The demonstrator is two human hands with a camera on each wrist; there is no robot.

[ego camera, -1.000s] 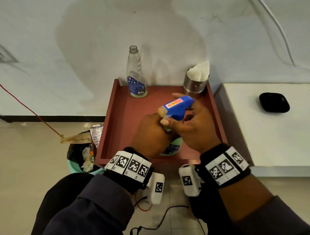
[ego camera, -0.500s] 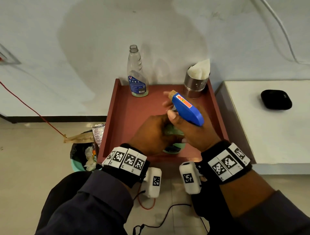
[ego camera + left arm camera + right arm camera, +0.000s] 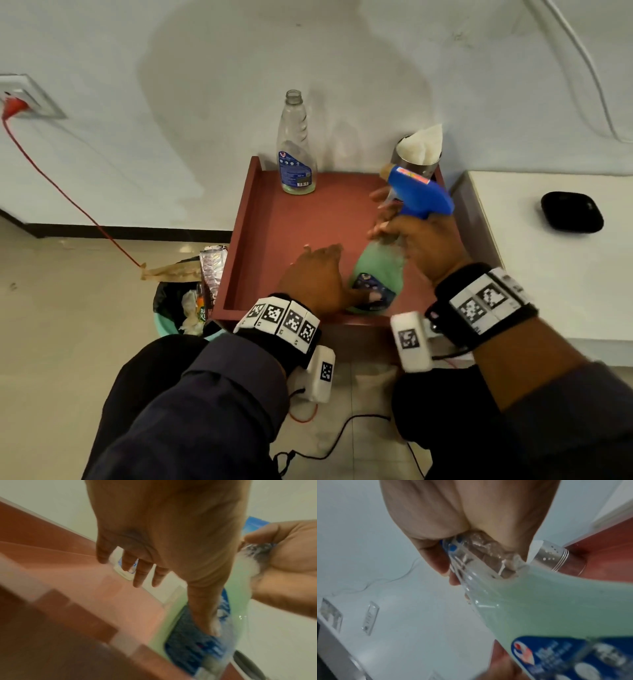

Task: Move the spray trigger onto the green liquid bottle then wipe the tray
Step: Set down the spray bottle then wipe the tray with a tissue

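Gripping the neck of the green liquid bottle point(image 3: 378, 270), the right hand point(image 3: 423, 245) keeps it tilted over the red tray point(image 3: 260, 240); the blue spray trigger point(image 3: 419, 195) sits on top. Left hand point(image 3: 317, 277): grip wide, fingers spread, thumb resting on the bottle's blue label. 1 uncapped clear bottle point(image 3: 295, 147) stands at the tray's back edge, a steel cup point(image 3: 411, 161) with tissue at the back right corner.

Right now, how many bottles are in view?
2. The empty clear bottle stands uncapped at the tray's far left. The green liquid bottle, spray trigger on top, is gripped at its neck by the right hand.
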